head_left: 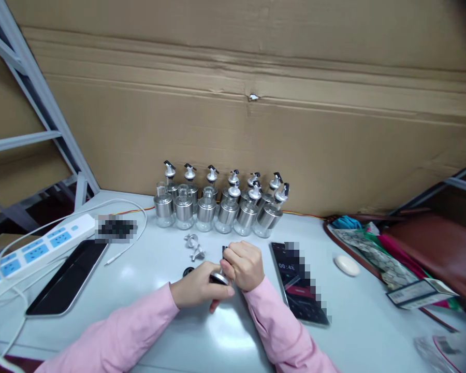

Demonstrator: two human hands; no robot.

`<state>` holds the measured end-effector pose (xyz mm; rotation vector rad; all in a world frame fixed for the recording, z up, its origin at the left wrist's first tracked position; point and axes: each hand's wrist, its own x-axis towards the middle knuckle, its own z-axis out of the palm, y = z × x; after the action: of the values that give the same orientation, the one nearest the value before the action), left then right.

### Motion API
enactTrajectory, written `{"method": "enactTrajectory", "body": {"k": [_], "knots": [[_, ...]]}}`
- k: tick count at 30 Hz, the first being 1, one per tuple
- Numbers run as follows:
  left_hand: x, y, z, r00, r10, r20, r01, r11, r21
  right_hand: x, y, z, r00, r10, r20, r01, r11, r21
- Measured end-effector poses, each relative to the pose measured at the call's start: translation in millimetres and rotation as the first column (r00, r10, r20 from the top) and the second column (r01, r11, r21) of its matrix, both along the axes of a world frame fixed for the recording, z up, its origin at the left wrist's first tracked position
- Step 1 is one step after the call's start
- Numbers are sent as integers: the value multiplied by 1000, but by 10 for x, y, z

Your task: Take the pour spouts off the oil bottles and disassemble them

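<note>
Both hands meet at the middle of the white table [353, 321]. My left hand [196, 287] is closed around a small metal pourer cap [218, 278], its dark round face showing between the fingers. My right hand [244, 265] is closed as a fist on the top of the same cap, with a black tip poking out above the knuckles. Two loose metal spout parts [194, 247] and a small black ring [188, 271] lie just left of the hands. Behind them stands a cluster of several glass and steel dispenser bottles [221, 207].
A cardboard wall [256, 103] backs the table. A white power strip [34, 247] with cables and a dark tablet [68, 280] lie at left. A phone showing a timer [299, 282] lies right of the hands, then a white oval object [347, 265], a patterned bag [376, 254] and a small box [419, 292].
</note>
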<state>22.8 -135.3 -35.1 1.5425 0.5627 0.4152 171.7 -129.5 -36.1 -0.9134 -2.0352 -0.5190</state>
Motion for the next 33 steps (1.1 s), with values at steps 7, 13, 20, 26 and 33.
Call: {"method": "enactTrajectory", "body": {"k": [7,13,20,26,33], "knots": [[4,67,20,992,-104,75,115,981,-154,20,8,-9,1000,1,-21,-1,1000,-5],[-15,140,-22,993,-91,71,97,992,-86,-7,22,-48,993,20,-116,-33,993,-115],[-25,158,-144,992,18,126,-3,993,-118,19,31,-69,986,57,-156,-81,985,-154],[1,145,-93,983,111,147,-104,993,-54,32,46,-73,987,76,-142,-103,976,-192],[16,118,-64,983,181,11,-181,975,130,22,42,-113,995,53,-80,-69,975,-210]]}}
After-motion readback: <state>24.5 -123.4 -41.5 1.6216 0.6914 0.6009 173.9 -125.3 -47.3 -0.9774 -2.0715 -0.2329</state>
